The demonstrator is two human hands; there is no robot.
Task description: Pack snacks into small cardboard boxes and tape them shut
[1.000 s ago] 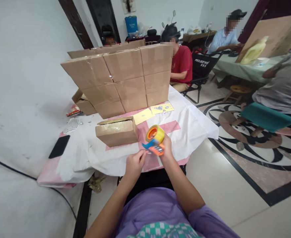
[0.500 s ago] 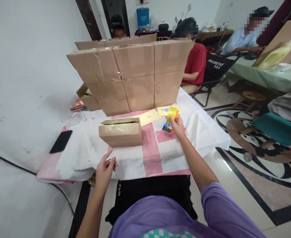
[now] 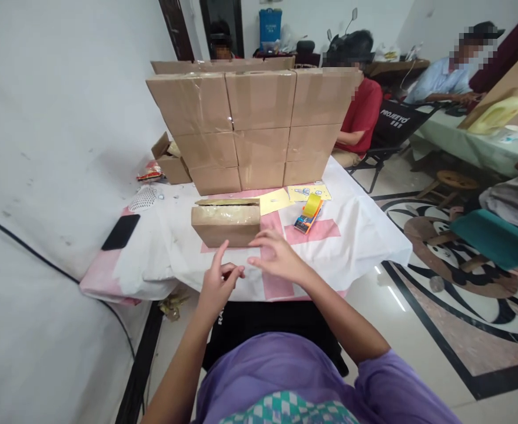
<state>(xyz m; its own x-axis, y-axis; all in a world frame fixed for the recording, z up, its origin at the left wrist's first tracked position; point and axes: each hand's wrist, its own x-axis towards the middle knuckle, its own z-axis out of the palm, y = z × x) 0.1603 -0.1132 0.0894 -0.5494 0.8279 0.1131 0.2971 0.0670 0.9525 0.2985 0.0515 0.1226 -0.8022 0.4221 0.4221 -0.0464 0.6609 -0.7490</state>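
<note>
A small cardboard box [image 3: 226, 231] stands on the cloth-covered table, with strips of shiny tape on it and a dark gap along its top. My left hand [image 3: 220, 281] is just in front of the box, index finger stretched out and the others loosely bent, holding nothing. Close to the box's front right corner is my right hand [image 3: 280, 257], empty, thumb and fingers apart; whether its fingertips touch the box I cannot tell. An orange tape dispenser [image 3: 302, 224] with a roll of yellow tape [image 3: 312, 206] lies to the right.
Behind the box rises a wall of stacked cardboard boxes [image 3: 261, 100]. Yellow paper sheets [image 3: 274, 202] lie in front of it. A black phone-like slab [image 3: 121, 231] is at the table's left. A person in red [image 3: 367, 112] sits beyond; another person sits at the far right table.
My right hand has let go of the tape dispenser, which now lies on the table, and has moved left to the small box. My left hand has come closer to it. The view has shifted slightly.
</note>
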